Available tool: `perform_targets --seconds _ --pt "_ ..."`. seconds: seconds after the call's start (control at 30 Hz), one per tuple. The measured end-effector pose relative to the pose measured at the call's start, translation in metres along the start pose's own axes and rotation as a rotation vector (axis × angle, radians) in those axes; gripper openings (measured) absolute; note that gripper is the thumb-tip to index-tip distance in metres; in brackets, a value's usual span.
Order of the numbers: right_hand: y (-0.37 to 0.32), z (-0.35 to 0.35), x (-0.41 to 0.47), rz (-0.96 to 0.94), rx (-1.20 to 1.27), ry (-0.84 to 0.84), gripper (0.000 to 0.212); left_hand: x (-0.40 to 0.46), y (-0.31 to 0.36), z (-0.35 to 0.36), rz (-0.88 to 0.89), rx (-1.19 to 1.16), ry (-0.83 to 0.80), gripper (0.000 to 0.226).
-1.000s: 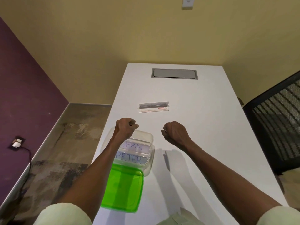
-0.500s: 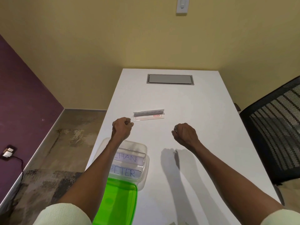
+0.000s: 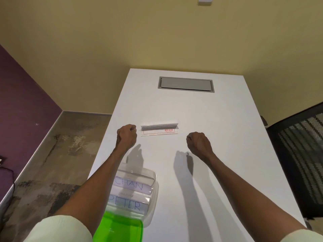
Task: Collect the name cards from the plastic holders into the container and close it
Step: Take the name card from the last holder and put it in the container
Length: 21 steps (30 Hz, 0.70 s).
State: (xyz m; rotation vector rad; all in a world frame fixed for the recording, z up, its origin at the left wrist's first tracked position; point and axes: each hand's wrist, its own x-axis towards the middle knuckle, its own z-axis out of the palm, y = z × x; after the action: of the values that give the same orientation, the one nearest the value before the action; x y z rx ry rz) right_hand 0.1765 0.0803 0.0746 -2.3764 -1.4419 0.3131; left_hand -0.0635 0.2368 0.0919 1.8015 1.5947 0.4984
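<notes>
Both arms reach forward over the white table [image 3: 227, 137], forearms bare, pale sleeves at the bottom edge. The left hand [image 3: 126, 135] is clenched into a fist with nothing in it, knuckles up, just beside the left end of the plastic holder [image 3: 159, 130]; whether it touches the holder cannot be told. The right hand [image 3: 199, 143] is likewise curled closed around nothing, hovering near the holder's right end but apart from it, at about 4 o'clock from it.

The one holder left on the table is clear, thin plastic, a long low strip with a small red label on its base; a pale name card [image 3: 159, 125] stands in it, seen edge-on.

At 6 o'clock from the left hand, under the left forearm, sits one clear plastic container [image 3: 153, 194], rectangular with rounded corners, lid off. Two cards lie inside, white with blue hand lettering: "CHAN" [image 3: 131, 185] farther away, "PETER" [image 3: 127, 205] nearer. One translucent bright green lid [image 3: 120, 229] lies flat at the container's near side, overlapping its rim.

At 12 o'clock on the table is one grey rectangular hatch [image 3: 186, 84], set flush. A black mesh chair [image 3: 300, 154] stands at 3 o'clock.
</notes>
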Motion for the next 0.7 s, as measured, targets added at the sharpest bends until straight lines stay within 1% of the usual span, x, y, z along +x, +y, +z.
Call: perform_targets --seconds 0.07,0.17,0.3,0.4,0.43,0.53,0.6,0.7 --pt "0.001 0.003 0.018 0.02 0.032 -0.026 0.028 0.013 0.0 0.004 0.008 0.008 -0.015 0.028" --pt "0.001 0.007 0.044 0.063 0.068 -0.042 0.03 0.032 0.003 0.009 0.007 0.026 -0.03 0.024" --pt "0.004 0.015 0.075 0.111 0.093 -0.056 0.035 0.055 0.005 0.019 -0.025 0.043 -0.035 0.027" --pt "0.009 0.02 0.096 0.151 0.129 -0.079 0.032 0.071 0.004 0.029 -0.054 0.044 -0.03 0.025" --pt "0.011 0.023 0.102 0.172 0.145 -0.082 0.034 0.076 0.005 0.033 -0.063 0.054 -0.034 0.026" --pt "0.016 0.029 0.118 0.24 0.198 -0.107 0.036 0.087 0.003 0.043 -0.077 0.104 -0.058 0.038" --pt "0.02 0.035 0.129 0.3 0.246 -0.157 0.031 0.093 -0.003 0.052 -0.125 0.09 -0.071 0.043" --pt "0.024 0.044 0.145 0.399 0.354 -0.205 0.034 0.101 -0.008 0.06 -0.262 0.013 -0.077 0.035"
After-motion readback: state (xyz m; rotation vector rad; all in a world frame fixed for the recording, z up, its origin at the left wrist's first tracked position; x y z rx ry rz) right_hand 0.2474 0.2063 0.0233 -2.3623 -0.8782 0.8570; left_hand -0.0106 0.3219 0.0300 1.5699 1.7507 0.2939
